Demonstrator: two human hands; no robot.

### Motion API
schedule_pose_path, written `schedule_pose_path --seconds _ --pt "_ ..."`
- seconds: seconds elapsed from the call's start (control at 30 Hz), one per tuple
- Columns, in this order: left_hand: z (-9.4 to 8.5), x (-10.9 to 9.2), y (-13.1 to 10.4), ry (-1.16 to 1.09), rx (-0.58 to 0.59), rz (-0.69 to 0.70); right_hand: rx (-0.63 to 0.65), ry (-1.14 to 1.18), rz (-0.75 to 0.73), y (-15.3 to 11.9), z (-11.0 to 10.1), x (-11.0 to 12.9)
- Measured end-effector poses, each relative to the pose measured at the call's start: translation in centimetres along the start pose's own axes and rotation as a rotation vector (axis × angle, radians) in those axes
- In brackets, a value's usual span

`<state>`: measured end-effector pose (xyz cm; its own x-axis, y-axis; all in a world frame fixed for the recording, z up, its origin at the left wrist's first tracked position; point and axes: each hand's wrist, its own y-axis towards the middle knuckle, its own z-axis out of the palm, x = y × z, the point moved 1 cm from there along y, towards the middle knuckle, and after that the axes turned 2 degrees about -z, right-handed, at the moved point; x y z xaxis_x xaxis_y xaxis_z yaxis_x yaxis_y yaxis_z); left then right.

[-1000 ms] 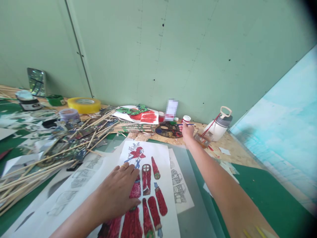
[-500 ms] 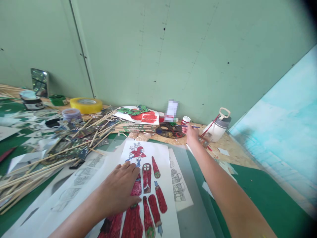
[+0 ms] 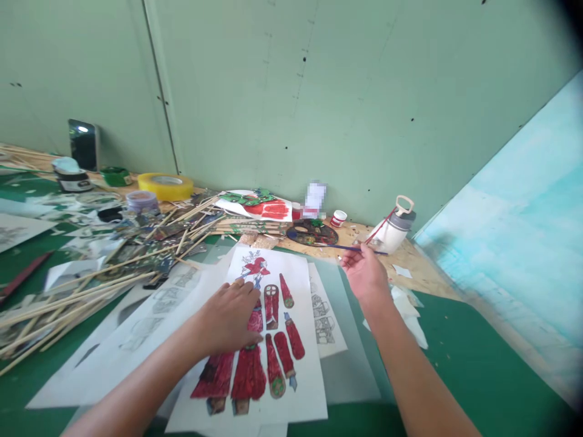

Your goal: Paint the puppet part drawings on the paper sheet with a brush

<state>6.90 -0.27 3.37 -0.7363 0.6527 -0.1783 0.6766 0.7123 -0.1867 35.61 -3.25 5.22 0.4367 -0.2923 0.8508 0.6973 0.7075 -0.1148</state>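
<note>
My left hand [image 3: 234, 317] lies flat, fingers stretched, on a white sheet [image 3: 306, 400] of painted figure parts, mostly deep red with small green and blue areas. It covers part of the drawing. In my right hand [image 3: 367, 273], raised to the right of the sheet, a thin dark blue paintbrush [image 3: 344, 247] is pinched, its tip pointing left. Just beyond the brush lies an oval dark palette [image 3: 325, 238] with patches of paint. A small white-and-red paint jar [image 3: 337, 219] stands behind it.
Thin wooden sticks [image 3: 91, 306] and cut painted pieces crowd the left side. Yellow tape [image 3: 164, 186], a green jar [image 3: 115, 176] and a phone [image 3: 84, 145] stand at the back left. A white-and-grey bottle [image 3: 395, 230] stands at the right, near a green wall [image 3: 228, 91].
My right hand has drawn back from the palette toward me, carrying the paintbrush. My left hand stays on the sheet. The view has shifted slightly.
</note>
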Motion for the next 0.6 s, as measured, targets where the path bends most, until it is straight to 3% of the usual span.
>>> schedule_pose_path --seconds 0.27,0.6 --pt "-0.2 -0.6 -0.2 0.066 0.008 0.037 0.246 -0.056 0.048 -3.7 1.8 -1.0" --pt "-0.3 -0.8 0.0 0.098 0.026 0.052 0.440 -0.313 -0.096 -5.5 -0.6 -4.8"
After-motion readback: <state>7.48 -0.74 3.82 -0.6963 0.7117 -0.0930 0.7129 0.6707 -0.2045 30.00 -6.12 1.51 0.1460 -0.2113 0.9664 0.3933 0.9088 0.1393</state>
